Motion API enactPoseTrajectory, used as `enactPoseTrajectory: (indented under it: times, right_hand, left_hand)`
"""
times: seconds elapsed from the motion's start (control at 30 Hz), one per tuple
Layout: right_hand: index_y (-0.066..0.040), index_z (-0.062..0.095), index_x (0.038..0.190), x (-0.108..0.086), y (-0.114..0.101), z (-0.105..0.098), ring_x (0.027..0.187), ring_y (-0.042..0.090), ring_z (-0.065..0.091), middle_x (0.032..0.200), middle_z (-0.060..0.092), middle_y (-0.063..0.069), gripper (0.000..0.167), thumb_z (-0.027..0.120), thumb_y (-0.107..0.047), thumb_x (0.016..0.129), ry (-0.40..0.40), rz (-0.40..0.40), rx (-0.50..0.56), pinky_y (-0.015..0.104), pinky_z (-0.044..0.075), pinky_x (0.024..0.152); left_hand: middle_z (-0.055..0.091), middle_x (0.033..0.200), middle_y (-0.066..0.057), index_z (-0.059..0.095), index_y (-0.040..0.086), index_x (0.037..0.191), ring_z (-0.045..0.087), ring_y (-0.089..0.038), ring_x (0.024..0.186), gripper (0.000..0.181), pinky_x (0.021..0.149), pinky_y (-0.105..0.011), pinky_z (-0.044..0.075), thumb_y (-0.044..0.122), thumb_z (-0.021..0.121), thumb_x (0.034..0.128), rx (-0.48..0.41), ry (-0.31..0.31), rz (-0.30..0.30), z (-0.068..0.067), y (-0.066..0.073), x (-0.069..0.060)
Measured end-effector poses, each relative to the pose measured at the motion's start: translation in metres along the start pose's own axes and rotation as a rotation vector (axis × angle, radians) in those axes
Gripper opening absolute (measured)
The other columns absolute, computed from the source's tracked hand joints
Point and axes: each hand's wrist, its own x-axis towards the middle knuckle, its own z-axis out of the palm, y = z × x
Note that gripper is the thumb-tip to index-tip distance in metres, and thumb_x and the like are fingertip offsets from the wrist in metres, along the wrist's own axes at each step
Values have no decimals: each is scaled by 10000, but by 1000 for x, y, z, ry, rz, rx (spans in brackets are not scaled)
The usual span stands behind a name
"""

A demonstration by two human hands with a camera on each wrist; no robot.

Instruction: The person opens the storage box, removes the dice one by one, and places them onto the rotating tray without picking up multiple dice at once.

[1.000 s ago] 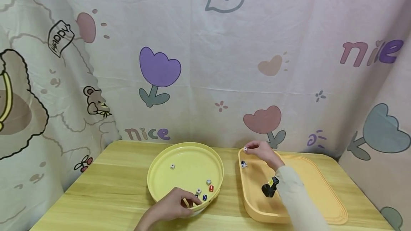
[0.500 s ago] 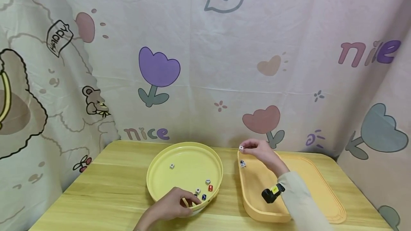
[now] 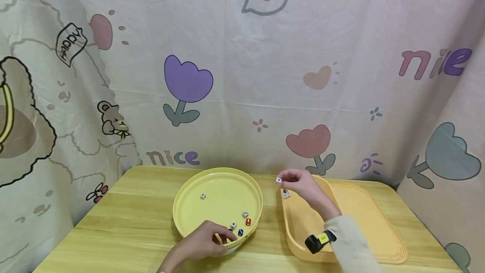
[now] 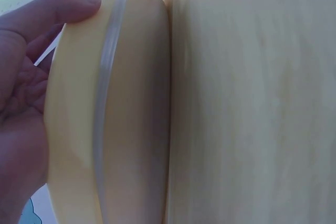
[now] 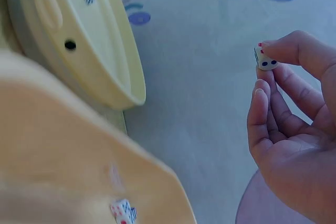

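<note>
My right hand [image 3: 303,186] pinches a white die [image 3: 278,180] between thumb and fingertips, just left of and above the orange box's [image 3: 291,239] far left corner. The right wrist view shows dark and red pips on this die [image 5: 266,62]. Inside the box, against its left wall, lie white dice [image 3: 286,195] with a blue one partly behind. My left hand [image 3: 202,241] grips the near rim of a round yellow tray [image 3: 216,205], its thumb [image 4: 79,9] on the outer wall. White dice [image 3: 233,225], a red die [image 3: 248,222] and a blue die [image 3: 240,232] rest in the tray; another dark one is mostly hidden by my fingers.
A flat orange lid-like panel [image 3: 373,222] lies right of the box. Bare wooden tabletop [image 3: 113,222] spans the left side, and a narrow strip separates tray from box. A printed curtain [image 3: 235,75] hangs behind the table's far edge.
My right hand has moved left with the white die, from over the box's far left corner to just past its left edge. The left hand keeps its hold on the tray.
</note>
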Motion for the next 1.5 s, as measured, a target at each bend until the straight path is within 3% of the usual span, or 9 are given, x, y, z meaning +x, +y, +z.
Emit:
enactPoseTrajectory:
  times: [0.17, 0.53, 1.0, 1.5]
  right_hand:
    - [64, 664, 986, -4, -3, 13, 783, 152, 586, 873, 659, 59, 193, 698, -54, 837, 0, 2, 5, 260, 489, 665]
    - [47, 688, 963, -13, 0, 48, 786, 145, 581, 893, 671, 77, 165, 700, -29, 817, -14, -34, -22, 249, 498, 694]
    - [18, 702, 955, -23, 12, 92, 722, 120, 577, 828, 650, 28, 171, 747, -47, 804, -10, -42, -25, 225, 494, 639]
    - [-14, 690, 890, -26, 17, 103, 678, 87, 561, 774, 653, 4, 117, 749, -57, 798, -14, -65, -98, 207, 470, 593]
  left_hand:
    - [662, 899, 83, 750, 60, 1003, 570, -31, 779, 244, 681, -234, 530, -29, 685, 785, 3, -2, 8, 0, 0, 0]
    - [664, 904, 75, 748, 51, 1009, 573, -33, 785, 251, 690, -236, 532, -31, 685, 781, -1, -7, 15, 0, 1, 0]
    - [657, 882, 84, 749, 52, 1007, 571, -29, 787, 251, 686, -237, 533, -23, 696, 774, 2, -7, 30, -1, -1, 0]
    - [653, 873, 95, 748, 64, 1009, 572, -33, 789, 253, 687, -235, 535, -28, 691, 780, 1, -17, 19, -1, -1, 1]
